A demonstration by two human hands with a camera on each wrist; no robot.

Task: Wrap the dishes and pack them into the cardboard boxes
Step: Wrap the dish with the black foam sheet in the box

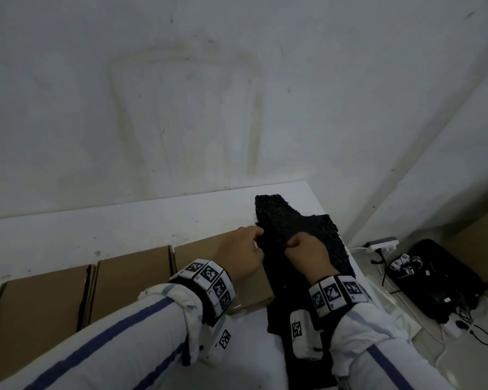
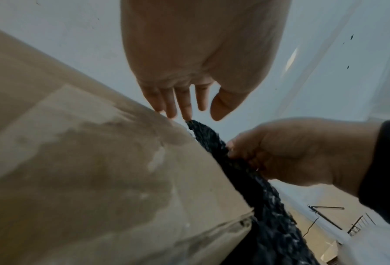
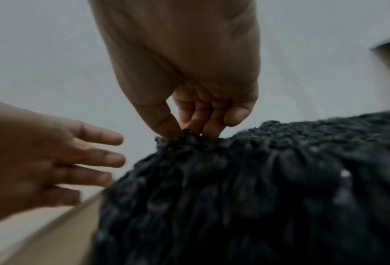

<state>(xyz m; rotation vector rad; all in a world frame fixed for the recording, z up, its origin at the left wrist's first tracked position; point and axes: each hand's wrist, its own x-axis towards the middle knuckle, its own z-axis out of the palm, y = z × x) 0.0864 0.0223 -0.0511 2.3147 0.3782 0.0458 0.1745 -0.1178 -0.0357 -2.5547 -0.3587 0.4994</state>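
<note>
A stack of black bubble wrap sheets (image 1: 299, 220) lies on the right end of the white table (image 1: 124, 229). My right hand (image 1: 292, 243) pinches the top sheet's left edge between thumb and fingers (image 3: 166, 123) and lifts it into a fold (image 3: 257, 179). My left hand (image 1: 258, 232) hovers just left of it over a closed cardboard box (image 1: 203, 249); its straight fingers (image 2: 186, 111) touch the corner of the wrap (image 2: 269, 215). No dish is in view.
Two more closed cardboard boxes (image 1: 133, 282) (image 1: 37, 311) stand in a row to the left. The wall rises right behind the table. On the floor to the right lie a power strip (image 1: 383, 243), cables and a black bag (image 1: 440, 277).
</note>
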